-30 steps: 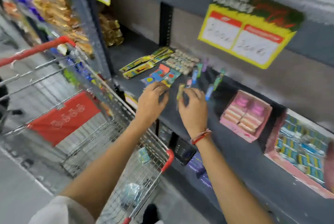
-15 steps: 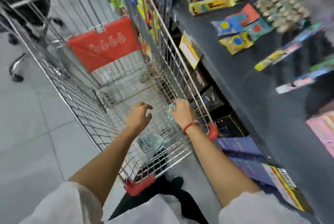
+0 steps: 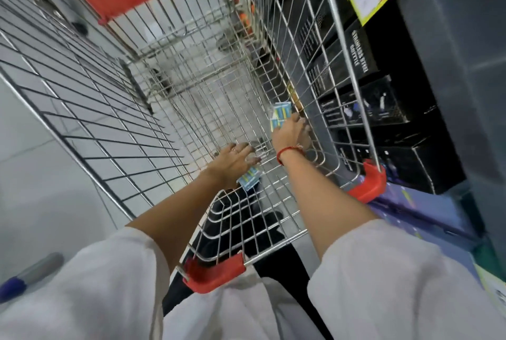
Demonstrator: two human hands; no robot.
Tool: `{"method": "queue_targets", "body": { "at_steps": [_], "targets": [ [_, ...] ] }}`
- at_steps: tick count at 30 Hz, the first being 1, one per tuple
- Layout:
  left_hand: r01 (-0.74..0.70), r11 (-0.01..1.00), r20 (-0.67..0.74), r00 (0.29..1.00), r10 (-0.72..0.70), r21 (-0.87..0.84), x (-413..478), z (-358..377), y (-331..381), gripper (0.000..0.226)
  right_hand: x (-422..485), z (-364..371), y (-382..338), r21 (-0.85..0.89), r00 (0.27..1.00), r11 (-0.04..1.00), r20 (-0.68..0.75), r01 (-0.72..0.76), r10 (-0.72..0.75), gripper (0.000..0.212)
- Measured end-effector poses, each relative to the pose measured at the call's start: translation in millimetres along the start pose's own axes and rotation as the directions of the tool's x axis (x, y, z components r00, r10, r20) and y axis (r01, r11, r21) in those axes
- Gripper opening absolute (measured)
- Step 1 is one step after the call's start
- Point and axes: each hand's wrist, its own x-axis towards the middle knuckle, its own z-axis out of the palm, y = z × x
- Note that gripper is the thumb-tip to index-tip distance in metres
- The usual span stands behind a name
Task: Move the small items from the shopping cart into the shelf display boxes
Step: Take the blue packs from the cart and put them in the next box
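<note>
The shopping cart (image 3: 191, 87) was shiny bare metal wire with glossy red plastic corner caps (image 3: 213, 274). White cloth sleeves (image 3: 383, 271) looked soft and matt. Black boxes (image 3: 410, 164) appeared to be matt cardboard. The floor (image 3: 32, 175) looked smooth.

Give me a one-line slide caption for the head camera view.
Both hands reach into the wire shopping cart, right hand and left hand each on small blue-and-white packets.

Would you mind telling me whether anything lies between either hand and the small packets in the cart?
Nothing visible does. The right hand is already on the packets by the cart's right wall, and the left hand rests over another packet.
</note>
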Motion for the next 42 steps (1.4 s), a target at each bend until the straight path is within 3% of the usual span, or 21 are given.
{"method": "queue_targets", "body": {
  "at_steps": [5,8,12,16,20,24,26,31,34,37,42],
  "targets": [
    [0.075,0.997,-0.039,0.996,-0.076,-0.026,11,11,-2,0.066,12,18,-7,-0.065,0.999,0.998,0.027,-0.026,0.028,0.070],
    [0.194,0.971,-0.012,0.980,-0.197,-0.143,11,9,-5,0.055,15,19,-11,-0.051,0.997,0.996,0.008,-0.071,0.071,0.072],
    [0.330,0.841,0.124,0.944,-0.307,-0.428,2,3,-14,0.035,15,8,-18,0.111,0.988,0.985,0.098,-0.133,0.122,0.052],
    [0.426,0.610,0.243,0.900,-0.362,-0.669,-10,-8,-29,0.026,7,-5,-26,0.274,0.988,0.960,0.157,-0.051,0.008,0.030],
    [0.429,0.287,0.220,0.806,-0.549,-0.856,-17,-24,-39,0.026,-2,-23,-28,0.515,0.989,0.856,0.140,-0.039,-0.039,0.024],
    [0.147,-0.273,0.292,0.721,-0.628,-0.951,-27,-42,-41,0.014,-17,-48,-27,0.664,0.997,0.748,0.055,0.008,-0.059,0.022],
    [0.021,-0.414,0.308,0.704,-0.640,-0.910,-33,-52,-39,0.014,-25,-60,-23,0.724,0.998,0.689,0.009,0.037,-0.064,0.018],
    [-0.164,-0.417,0.179,0.722,-0.668,-0.894,-56,-83,-21,0.024,-52,-88,-6,0.763,0.990,0.631,-0.093,0.137,-0.103,0.014],
    [-0.259,-0.378,0.069,0.740,-0.669,-0.889,-76,-104,-4,0.010,-73,-109,7,0.750,0.976,0.625,-0.181,0.217,-0.122,0.013],
    [-0.299,-0.333,0.019,0.717,-0.696,-0.894,-95,-126,15,0.012,-98,-135,19,0.698,0.947,0.646,-0.284,0.310,-0.147,0.015],
    [-0.362,-0.235,-0.127,0.743,-0.657,-0.902,-117,-166,55,0.012,-137,-175,48,0.674,0.896,0.608,-0.415,0.420,-0.159,0.016]
  ]
}}
